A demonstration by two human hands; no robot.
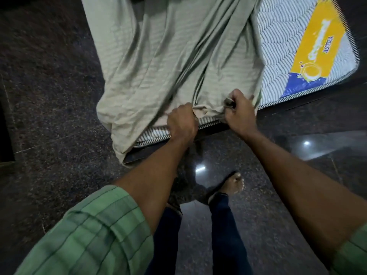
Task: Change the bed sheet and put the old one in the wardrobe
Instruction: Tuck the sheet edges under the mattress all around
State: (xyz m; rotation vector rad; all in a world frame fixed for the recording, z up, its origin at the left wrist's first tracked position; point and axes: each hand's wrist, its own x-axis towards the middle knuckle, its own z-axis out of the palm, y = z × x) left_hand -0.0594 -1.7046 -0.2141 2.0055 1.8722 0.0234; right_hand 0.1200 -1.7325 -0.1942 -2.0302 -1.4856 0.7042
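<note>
Bedsheet, pale sage green and heavily creased, lies across most of the one mattress in view, covering its left and middle and hanging over the left side and near-left corner down toward the floor, while the right strip of the mattress is bare. That bare strip shows white quilting with grey wavy stripes and a single yellow and blue label printed with the word ASTRA. A striped mattress edge also peeks out under the sheet along the near end, above the dark bed frame. Dark speckled polished stone floor surrounds the bed on three sides, with thin joint lines between slabs and two bright light reflections, one near the feet and one to the right. Two bare forearms reach forward from green checked sleeves. At the near edge of the mattress the left hand is clenched into a fist around a bunched fold of the sheet, and the right hand, just beside it, is likewise curled tight and grips the sheet's hem, the cloth drawn into taut ridges running away from both fists. Below, two legs in dark trousers stand on the floor, and one bare foot shows clearly.
</note>
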